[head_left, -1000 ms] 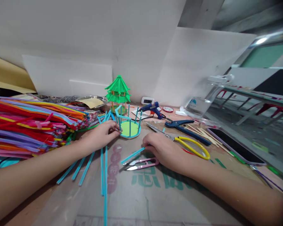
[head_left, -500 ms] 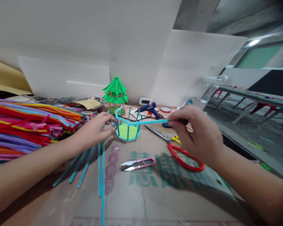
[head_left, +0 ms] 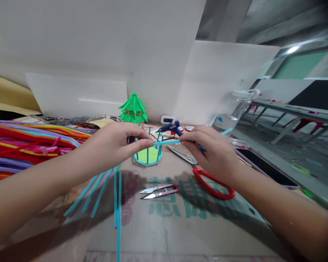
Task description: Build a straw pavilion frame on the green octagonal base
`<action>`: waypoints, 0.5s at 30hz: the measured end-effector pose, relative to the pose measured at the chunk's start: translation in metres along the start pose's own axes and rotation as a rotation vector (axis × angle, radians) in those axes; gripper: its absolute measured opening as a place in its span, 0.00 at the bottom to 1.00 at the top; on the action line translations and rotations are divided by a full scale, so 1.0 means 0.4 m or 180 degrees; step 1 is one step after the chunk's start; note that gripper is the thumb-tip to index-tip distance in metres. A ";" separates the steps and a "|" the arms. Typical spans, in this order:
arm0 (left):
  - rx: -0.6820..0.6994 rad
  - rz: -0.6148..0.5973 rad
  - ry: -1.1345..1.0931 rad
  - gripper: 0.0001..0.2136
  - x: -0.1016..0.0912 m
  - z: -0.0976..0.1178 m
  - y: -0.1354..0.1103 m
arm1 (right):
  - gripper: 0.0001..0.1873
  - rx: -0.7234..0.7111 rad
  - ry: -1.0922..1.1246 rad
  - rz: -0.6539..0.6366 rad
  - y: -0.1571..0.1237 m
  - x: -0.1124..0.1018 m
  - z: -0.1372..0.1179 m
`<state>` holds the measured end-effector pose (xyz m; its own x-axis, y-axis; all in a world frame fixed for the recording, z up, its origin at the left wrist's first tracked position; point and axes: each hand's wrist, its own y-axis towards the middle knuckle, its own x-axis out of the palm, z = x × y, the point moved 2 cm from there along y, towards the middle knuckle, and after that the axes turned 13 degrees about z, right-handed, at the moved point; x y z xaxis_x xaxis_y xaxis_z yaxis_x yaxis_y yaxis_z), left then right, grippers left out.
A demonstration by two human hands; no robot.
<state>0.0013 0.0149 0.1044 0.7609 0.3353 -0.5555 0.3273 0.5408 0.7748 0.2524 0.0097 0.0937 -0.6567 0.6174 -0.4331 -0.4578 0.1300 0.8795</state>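
Observation:
My left hand (head_left: 114, 143) and my right hand (head_left: 209, 149) hold a short blue pipe cleaner piece (head_left: 166, 142) between their fingertips, raised above the table. Just behind and below it stands a small round frame (head_left: 149, 155) with a green disc base and blue upright posts. Several long blue pipe cleaners (head_left: 117, 196) lie on the cardboard under my left forearm. Pink thread snips (head_left: 160, 190) lie in front of the frame, and red-handled scissors (head_left: 207, 180) lie under my right wrist.
A big pile of coloured pipe cleaners (head_left: 30, 145) fills the left. A finished green model pavilion (head_left: 133, 109), a blue glue gun (head_left: 172, 127) and a small clock (head_left: 168, 119) stand at the back by white boards. A phone (head_left: 265, 165) lies at the right.
My right hand picked the blue piece up off the table and carried it up over the frame. My left hand left the frame's base and rose to take the piece's other end.

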 end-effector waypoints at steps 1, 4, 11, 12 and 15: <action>-0.0001 -0.0057 -0.0051 0.09 0.008 0.003 0.010 | 0.06 -0.0001 -0.0020 0.0021 0.002 -0.001 0.000; 0.0008 -0.0195 -0.0055 0.07 0.028 0.010 0.028 | 0.05 -0.0027 -0.0064 0.0046 0.003 -0.004 0.001; -0.0208 -0.0434 0.0075 0.07 0.019 0.022 0.021 | 0.04 -0.0075 -0.0058 0.0047 -0.004 0.007 0.006; -0.0316 -0.0429 0.0057 0.07 0.015 0.018 0.019 | 0.04 -0.0045 -0.0049 0.0031 -0.002 0.013 0.007; -0.0487 -0.0315 -0.0015 0.08 0.007 0.002 0.017 | 0.05 0.0049 0.0004 -0.0019 0.015 0.033 0.006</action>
<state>0.0061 0.0189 0.1084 0.7320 0.2711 -0.6251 0.3120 0.6822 0.6612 0.2423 0.0206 0.0938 -0.6547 0.6156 -0.4386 -0.4525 0.1456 0.8798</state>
